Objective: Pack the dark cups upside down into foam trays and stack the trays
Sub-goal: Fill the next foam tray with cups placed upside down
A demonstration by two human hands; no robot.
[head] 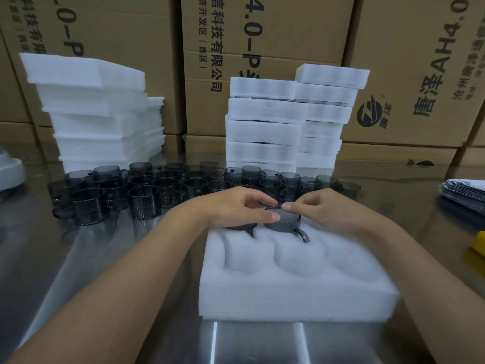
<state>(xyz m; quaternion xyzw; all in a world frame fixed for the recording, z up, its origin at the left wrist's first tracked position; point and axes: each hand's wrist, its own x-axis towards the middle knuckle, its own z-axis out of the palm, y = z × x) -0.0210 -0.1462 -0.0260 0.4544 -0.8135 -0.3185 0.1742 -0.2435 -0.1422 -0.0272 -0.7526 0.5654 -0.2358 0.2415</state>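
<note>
Far left, a pale grey object (9, 166) sits on the steel tabletop (105, 258), cut off by the frame edge. Next to it rises a tall pile of white foam (99, 114), leaning a little, with cardboard boxes (275, 35) walling off the back. In front of the pile the loose dark cups (147, 190) stand mouths up, crowded in rows across the tabletop.

Now the action: the left hand (236, 206) reaches in over the foam tray (288, 303), which lies right in front of the person with its three near pockets bare. Under that hand a second cup (242, 227) sits in the far-left pocket, mostly hidden. In the far-middle pocket is the upturned cup (284, 220), base up, handle pointing to the near right. The left thumb lies on its base and the fingers (254, 198) curl over the far rim, clamped on it. The right hand (333, 206) meets it from the other side, thumb and fingers pinched on the cup's far edge.

Behind the hands, two stacks of packed trays (262, 127) stand side by side, the right one taller. Far right there's a pile of flat papers or bags (464, 190), can't tell which, and a yellow object (477, 245) at the frame edge.
</note>
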